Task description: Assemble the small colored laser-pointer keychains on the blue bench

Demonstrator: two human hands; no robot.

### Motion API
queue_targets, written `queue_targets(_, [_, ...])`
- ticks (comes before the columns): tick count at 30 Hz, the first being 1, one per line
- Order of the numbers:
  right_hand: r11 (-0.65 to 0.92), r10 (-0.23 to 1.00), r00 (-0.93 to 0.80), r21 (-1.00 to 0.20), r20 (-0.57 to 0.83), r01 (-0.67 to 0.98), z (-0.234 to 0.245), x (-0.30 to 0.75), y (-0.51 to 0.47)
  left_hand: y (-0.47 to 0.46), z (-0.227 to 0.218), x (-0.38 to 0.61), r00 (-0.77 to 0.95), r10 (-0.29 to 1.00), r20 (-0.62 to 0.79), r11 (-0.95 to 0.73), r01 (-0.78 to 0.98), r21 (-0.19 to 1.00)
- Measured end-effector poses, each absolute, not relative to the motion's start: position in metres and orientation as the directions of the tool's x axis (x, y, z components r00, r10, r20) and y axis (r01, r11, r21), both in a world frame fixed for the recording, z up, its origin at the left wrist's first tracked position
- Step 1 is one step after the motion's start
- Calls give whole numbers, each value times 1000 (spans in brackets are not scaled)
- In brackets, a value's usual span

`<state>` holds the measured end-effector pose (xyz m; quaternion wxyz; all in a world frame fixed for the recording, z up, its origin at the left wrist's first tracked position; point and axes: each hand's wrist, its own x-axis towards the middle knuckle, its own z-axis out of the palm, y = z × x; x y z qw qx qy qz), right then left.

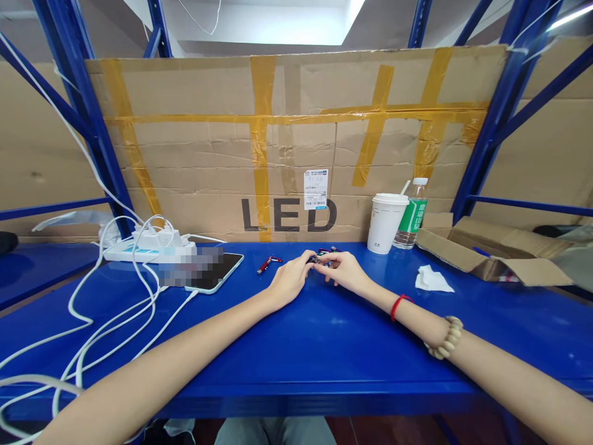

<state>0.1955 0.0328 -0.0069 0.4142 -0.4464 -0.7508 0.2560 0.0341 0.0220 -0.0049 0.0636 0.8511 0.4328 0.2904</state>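
Note:
Both my hands meet at the middle of the blue shelf top [296, 346]. My left hand [291, 279] and my right hand [343, 271] pinch a small dark metal piece [316, 259] between their fingertips; it is too small to name. Just behind the fingers lies a little heap of small coloured parts [328, 251]. A small red pen-like item [267, 264] with a ring lies to the left of my left hand. A red string and a bead bracelet [445, 339] sit on my right wrist.
A phone [217, 274] and a white power strip [139, 247] with trailing white cables lie at the left. A white paper cup [385, 222] and a water bottle [413, 213] stand at the back right, with a crumpled tissue [432, 279] and an open cardboard box [495, 250]. A taped cardboard sheet [296, 142] forms the back wall.

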Motion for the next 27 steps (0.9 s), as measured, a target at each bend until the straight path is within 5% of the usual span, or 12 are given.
queue_targets(12, [508, 805, -257, -396, 535, 765, 0, 194, 23, 24, -6, 34, 456, 783, 422, -600, 732, 323])
queue_targets(22, [549, 808, -293, -473, 511, 689, 0, 196, 23, 22, -5, 35, 466, 776, 425, -608, 732, 308])
queue_targets(27, [614, 729, -363, -319, 580, 722, 2, 198, 25, 21, -5, 35, 468, 767, 439, -617, 725, 306])
